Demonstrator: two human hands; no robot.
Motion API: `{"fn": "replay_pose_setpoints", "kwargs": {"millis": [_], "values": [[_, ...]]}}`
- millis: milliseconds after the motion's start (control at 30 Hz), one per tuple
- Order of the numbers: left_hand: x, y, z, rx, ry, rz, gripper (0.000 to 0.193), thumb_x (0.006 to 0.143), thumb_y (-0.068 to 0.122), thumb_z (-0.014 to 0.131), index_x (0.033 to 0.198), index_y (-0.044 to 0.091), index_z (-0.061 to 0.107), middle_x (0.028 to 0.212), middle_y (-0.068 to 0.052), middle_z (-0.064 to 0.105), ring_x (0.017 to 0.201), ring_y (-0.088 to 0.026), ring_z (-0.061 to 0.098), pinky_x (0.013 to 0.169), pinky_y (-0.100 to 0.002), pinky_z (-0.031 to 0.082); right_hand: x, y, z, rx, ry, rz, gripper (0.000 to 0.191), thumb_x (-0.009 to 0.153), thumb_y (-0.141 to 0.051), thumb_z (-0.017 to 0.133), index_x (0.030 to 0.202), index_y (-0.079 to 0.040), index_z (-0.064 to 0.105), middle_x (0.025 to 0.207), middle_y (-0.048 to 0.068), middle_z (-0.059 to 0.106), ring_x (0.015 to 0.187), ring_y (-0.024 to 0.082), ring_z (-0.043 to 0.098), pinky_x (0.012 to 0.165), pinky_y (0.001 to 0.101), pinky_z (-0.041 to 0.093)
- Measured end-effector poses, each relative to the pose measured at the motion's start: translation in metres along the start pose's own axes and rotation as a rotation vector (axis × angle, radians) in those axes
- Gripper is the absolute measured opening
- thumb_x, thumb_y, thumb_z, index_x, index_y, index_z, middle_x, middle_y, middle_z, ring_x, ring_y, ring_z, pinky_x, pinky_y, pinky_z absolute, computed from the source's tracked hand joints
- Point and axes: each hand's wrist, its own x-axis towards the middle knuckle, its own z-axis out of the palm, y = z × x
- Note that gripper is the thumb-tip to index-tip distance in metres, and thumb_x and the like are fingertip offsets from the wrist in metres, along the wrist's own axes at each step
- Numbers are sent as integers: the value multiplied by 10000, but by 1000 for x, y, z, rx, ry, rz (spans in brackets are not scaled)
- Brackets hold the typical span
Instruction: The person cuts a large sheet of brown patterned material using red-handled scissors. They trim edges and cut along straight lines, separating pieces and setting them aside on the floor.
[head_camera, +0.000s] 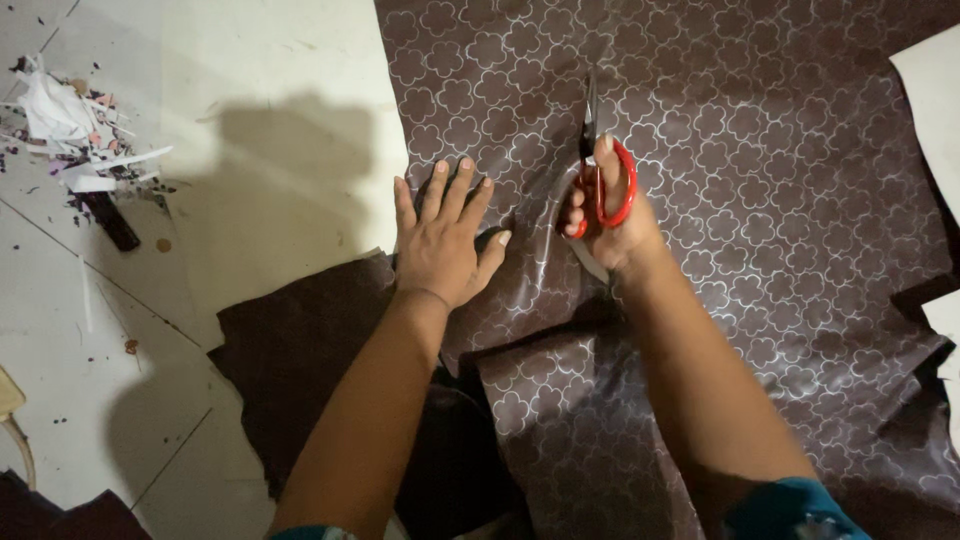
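A person is bent over a big sheet of brown fabric (760, 200) printed with a pale clover-like outline pattern, spread flat over a light tiled floor (270, 60). The right hand (612, 215) grips a pair of red-handled scissors (598, 165), fingers curled through the loops and closed round them, the thumb lying along the top; the dark blades point away from the person and lie on the fabric, and from here they look nearly closed, though I cannot tell for certain. Just beside it, to the left, the left hand (443, 240) rests palm down on the cloth near its left edge, fingers spread wide and flat, holding nothing, the thumb reaching toward the scissors hand without touching it. Between and below the two hands the fabric rises in a fold, and a piece turned plain side up (300, 350) lies over the floor by the left forearm. Well apart, in the far left corner, a small heap of white and pink scraps (70, 130) lies on the tiles with a dark stick-shaped object (110, 222) next to it
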Motion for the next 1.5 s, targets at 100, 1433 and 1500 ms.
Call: {"fn": "replay_pose_setpoints", "kwargs": {"millis": [100, 1433, 1500], "values": [[3, 0, 0, 3, -9, 2, 666, 946, 563, 512, 1507, 204, 490, 1631, -73, 347, 1526, -308, 254, 1208, -660, 10, 0, -4, -5, -47, -6, -25, 525, 862, -666, 683, 877, -171, 508, 625, -18, 483, 495, 138, 458, 459, 291, 387], [4, -3, 4, 34, -72, -12, 701, 948, 605, 459, 1532, 218, 433, 1648, -63, 291, 1533, -295, 197, 1204, -656, -9, 14, 11, -23, -460, 207, -223, 570, 911, -637, 588, 1223, -165, 657, 1028, -158, 695, 994, -12, 601, 945, 219, 433], [2, -2, 5, 35, -59, -5, 702, 947, 598, 463, 1534, 214, 435, 1652, -65, 294, 1539, -294, 198, 1203, -656, -6, 9, 11, -19, -447, 243, -193, 561, 946, -625, 627, 1117, -92, 673, 912, -88, 549, 861, 56, 465, 814, 266, 366]]}}
